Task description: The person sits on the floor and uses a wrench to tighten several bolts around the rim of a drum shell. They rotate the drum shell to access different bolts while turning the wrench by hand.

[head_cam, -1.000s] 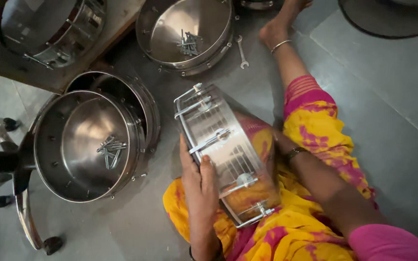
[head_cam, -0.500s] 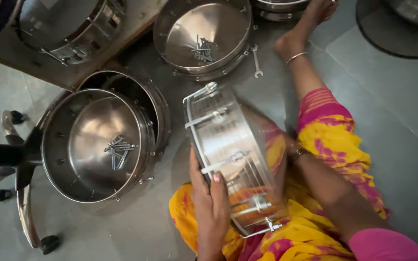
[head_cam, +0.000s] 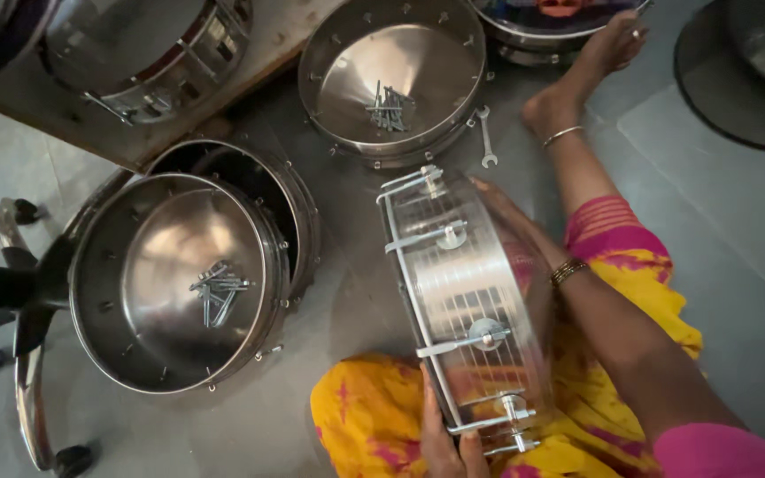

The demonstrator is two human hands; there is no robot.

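Observation:
A shiny metal drum shell with tension rods along its side stands on edge on my lap. My left hand grips its near rim at the bottom of the view. Behind the drum's far side, my right hand presses flat against the drumhead, bangles on the wrist. Yellow and pink cloth covers my legs beneath the drum.
A steel drum shell holding loose bolts lies on the floor at left, stacked over another. A second shell with bolts lies ahead, a spanner beside it. More drums rest on a wooden board. Chair legs stand at far left.
The drum has been tipped from lying slanted to standing on edge. My left hand slid down to its near rim and my right hand came up onto the far face.

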